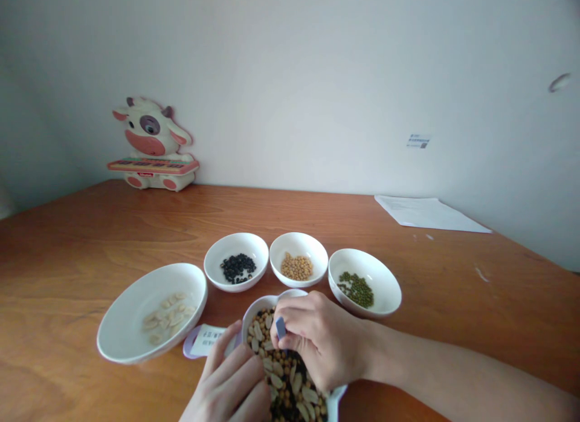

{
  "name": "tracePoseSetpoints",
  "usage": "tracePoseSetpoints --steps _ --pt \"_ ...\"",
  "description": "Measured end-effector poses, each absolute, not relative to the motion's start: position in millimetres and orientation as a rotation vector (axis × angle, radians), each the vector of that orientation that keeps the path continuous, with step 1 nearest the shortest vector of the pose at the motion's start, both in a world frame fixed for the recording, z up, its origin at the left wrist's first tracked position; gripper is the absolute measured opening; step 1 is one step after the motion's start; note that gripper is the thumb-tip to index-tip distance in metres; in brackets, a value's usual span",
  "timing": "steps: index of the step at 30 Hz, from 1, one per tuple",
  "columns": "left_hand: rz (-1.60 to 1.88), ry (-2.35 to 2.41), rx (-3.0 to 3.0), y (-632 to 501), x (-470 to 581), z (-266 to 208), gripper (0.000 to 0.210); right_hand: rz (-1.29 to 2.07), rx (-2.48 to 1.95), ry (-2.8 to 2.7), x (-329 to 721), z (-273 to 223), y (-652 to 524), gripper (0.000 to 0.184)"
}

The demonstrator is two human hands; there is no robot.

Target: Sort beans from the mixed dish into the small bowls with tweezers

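A white tray with a lilac edge and wavy rim (pixel 259 303) holds mixed yellow beans, flat pale seeds and dark beans. My right hand (pixel 324 340) is over it, closed in a pinch around a slim blue-grey tool (pixel 280 327), seemingly tweezers, whose tips are hidden. My left hand (pixel 233 386) grips the tray's left side with bent fingers; its thumb is out of sight. Close to its index finger is a lilac tab with a white label (pixel 206 340). Left of the hands, a large white bowl (pixel 122 316) contains flat pale seeds (pixel 167 318).
Behind the tray stand three small white bowls: one with black beans (pixel 238 268), one with yellow beans (pixel 296 267), one with green beans (pixel 356 289). A cow toy with a keyboard (pixel 151 147) sits at the back left. Paper sheets (pixel 426 213) lie at the back right.
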State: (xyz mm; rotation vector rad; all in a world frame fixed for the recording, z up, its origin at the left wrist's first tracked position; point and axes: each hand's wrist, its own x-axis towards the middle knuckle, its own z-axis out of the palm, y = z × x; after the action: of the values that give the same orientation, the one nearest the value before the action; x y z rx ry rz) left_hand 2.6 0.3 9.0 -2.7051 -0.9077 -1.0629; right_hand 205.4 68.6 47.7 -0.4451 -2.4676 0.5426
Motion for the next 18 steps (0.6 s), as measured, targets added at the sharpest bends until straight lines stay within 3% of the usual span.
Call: tracePoseSetpoints --steps 7,18 --pt "-1.007 -0.904 -2.705 1.5 3.3 11.6 0.035 0.463 -0.368 -2.478 202.6 47.1 70.6 0.02" --pt "-1.061 -0.855 -2.629 5.2 9.2 17.5 0.04 0.611 -0.571 -2.233 206.5 49.3 65.2 0.013"
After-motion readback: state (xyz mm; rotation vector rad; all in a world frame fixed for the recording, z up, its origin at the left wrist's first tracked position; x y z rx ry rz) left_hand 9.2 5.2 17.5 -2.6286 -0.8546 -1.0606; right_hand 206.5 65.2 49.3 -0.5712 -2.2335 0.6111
